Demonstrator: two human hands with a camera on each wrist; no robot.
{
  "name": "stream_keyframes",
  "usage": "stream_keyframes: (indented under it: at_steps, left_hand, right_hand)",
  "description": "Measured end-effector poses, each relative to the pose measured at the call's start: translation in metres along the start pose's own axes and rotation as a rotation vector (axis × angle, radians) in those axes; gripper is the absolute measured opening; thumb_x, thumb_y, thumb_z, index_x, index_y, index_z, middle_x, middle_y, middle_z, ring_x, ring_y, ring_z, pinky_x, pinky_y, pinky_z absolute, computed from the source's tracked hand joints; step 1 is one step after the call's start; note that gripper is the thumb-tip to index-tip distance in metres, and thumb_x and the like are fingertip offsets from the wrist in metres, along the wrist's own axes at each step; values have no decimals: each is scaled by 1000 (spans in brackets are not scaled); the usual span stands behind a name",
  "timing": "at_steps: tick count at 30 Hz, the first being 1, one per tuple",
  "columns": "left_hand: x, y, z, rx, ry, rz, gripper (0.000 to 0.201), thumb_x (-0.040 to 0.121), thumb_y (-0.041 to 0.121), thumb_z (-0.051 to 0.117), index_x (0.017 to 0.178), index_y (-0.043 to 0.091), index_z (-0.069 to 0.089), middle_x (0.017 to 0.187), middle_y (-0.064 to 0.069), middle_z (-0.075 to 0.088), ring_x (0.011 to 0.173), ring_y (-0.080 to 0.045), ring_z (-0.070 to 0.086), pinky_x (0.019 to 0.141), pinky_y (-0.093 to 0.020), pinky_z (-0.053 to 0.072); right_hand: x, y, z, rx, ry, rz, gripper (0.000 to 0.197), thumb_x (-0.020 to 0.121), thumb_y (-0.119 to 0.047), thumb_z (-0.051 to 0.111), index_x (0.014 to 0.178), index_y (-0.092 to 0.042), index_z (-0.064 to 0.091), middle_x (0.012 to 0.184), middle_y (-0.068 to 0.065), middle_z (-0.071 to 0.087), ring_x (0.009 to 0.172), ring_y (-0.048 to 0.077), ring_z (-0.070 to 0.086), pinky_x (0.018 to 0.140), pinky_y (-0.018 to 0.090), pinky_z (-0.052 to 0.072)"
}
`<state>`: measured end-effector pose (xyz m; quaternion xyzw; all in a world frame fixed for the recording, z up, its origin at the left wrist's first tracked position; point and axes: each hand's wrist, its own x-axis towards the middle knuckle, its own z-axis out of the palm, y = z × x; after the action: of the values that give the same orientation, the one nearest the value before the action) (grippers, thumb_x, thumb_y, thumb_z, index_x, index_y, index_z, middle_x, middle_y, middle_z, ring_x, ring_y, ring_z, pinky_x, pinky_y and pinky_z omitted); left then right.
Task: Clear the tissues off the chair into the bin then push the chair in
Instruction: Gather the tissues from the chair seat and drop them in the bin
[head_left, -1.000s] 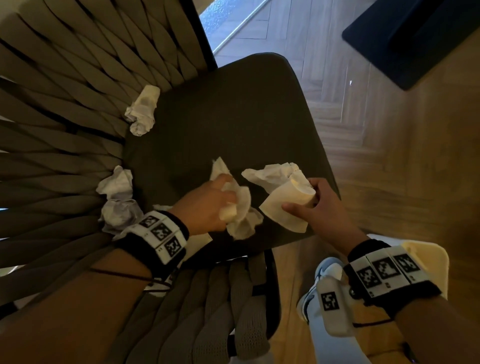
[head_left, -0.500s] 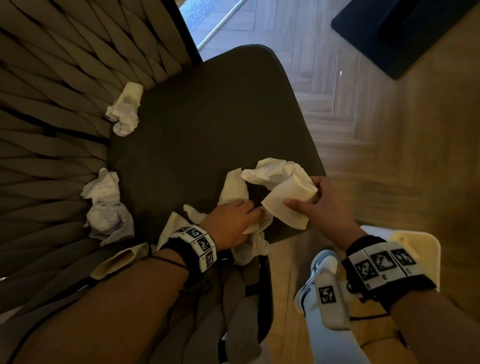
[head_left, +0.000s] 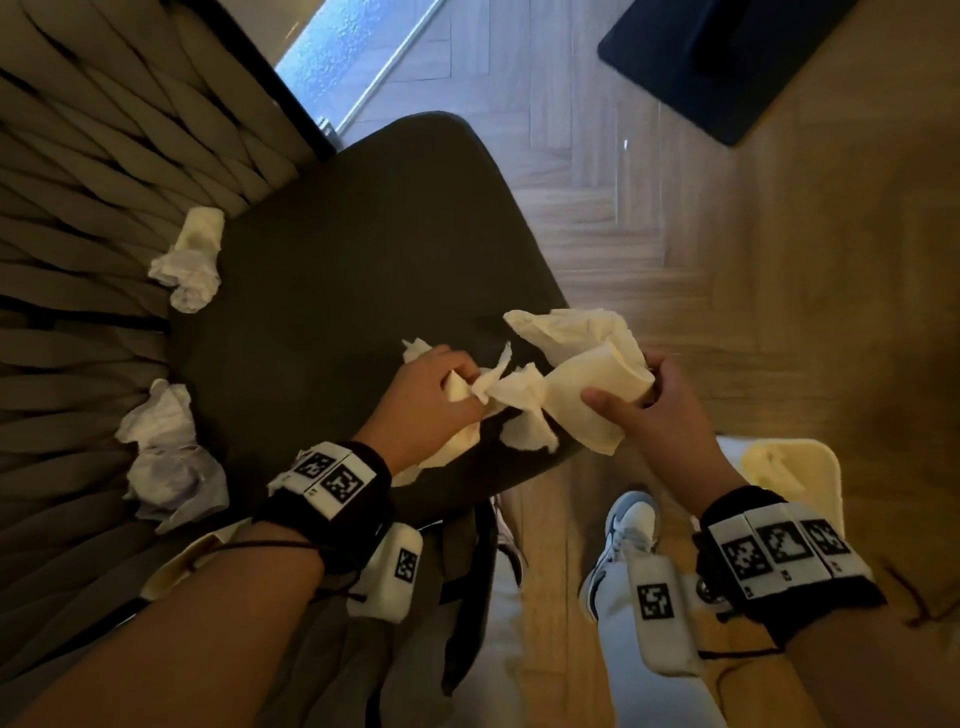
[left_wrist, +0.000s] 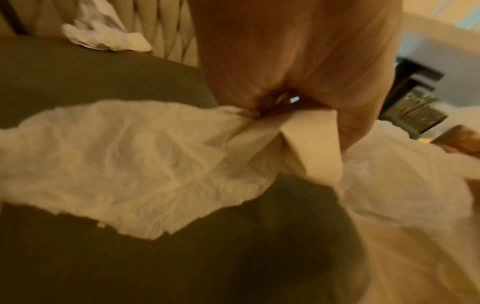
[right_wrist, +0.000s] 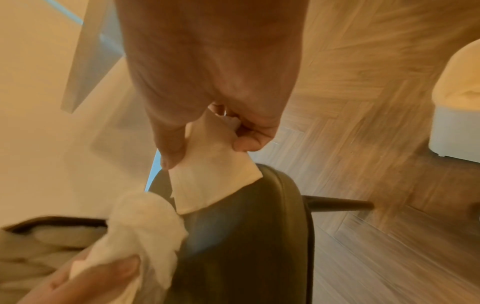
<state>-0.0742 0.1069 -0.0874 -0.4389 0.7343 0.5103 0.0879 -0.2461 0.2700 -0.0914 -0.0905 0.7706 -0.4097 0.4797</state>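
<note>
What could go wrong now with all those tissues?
The left hand holds a loose bunch of tissues with ends dangling, so a piece might drop onto the floor. Two crumpled tissues sit by the chair's woven back and could be forgotten.

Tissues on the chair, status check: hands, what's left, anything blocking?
Left hand grips crumpled tissues; right hand grips folded tissues. Two wads remain by the backrest. Bin beside right wrist, unobstructed.
</note>
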Motion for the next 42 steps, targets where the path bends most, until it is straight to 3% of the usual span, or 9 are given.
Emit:
stream_keyframes:
  at_steps: [3,9,13,24,28,32,35,39,42]
  left_hand:
    - [9,54,29,-49,-124,50,16,78,30,74,86,23,62,94,3,61,86,-11,59,71,-25,45]
    - [33,162,152,-174,-397,125,18,82,25,70,98,19,63,100,-2,67,93,-18,64,83,-35,54]
    - [45,199,262,-342,-469,-4,12,84,20,68,78,26,60,76,5,64,71,-12,61,69,-28,52]
    - [85,106,489,-368,-304,-426,28,71,37,71,92,20,62,97,-16,71,90,-32,69,84,-54,56]
    - [92,71,516,-271,-233,-428,28,79,42,67,98,24,58,103,-9,67,90,-24,65,87,-48,55]
    - [96,61,527,-177,-299,-447,54,86,43,59,135,25,43,139,-7,45,116,-24,51,102,-44,44]
    - [98,67,521,-225,-386,-485,63,93,34,54,148,25,25,149,-6,36,113,-20,49,93,-36,44]
    - [96,83,492,-238,-424,-483,50,95,21,51,143,20,36,145,-14,44,123,-31,51,100,-43,43]
    - [82,95,445,-298,-394,-463,20,94,15,48,111,17,59,120,-16,62,107,-29,60,89,-41,48]
  right_hand:
    - [-15,11,-38,90,119,17,63,73,-24,78,126,-21,43,118,2,58,103,18,60,79,33,54]
    - [-50,63,-142,108,336,60,52,75,-19,76,119,-16,48,102,-2,62,87,7,60,65,20,46]
    - [-58,132,-203,100,470,177,57,73,-21,79,120,-13,47,109,4,61,98,20,60,74,32,50]
    - [-1,354,-230,-87,369,513,74,63,-35,81,121,-18,39,114,9,57,105,32,57,87,46,50]
    - [17,370,-227,-34,363,552,64,78,-16,72,133,-12,39,126,14,54,113,32,54,89,37,44]
    - [17,373,-225,-27,251,571,64,83,-19,67,140,-17,38,137,11,50,121,29,52,96,41,45]
    - [10,363,-228,-41,255,554,55,85,-18,65,136,-17,43,135,11,51,118,30,54,95,41,46]
    - [1,337,-231,-77,252,503,39,87,-18,62,124,-12,52,122,11,56,111,29,57,91,38,46]
    - [-4,302,-229,-110,206,419,29,87,-21,62,114,-11,57,99,6,61,98,26,61,77,33,47]
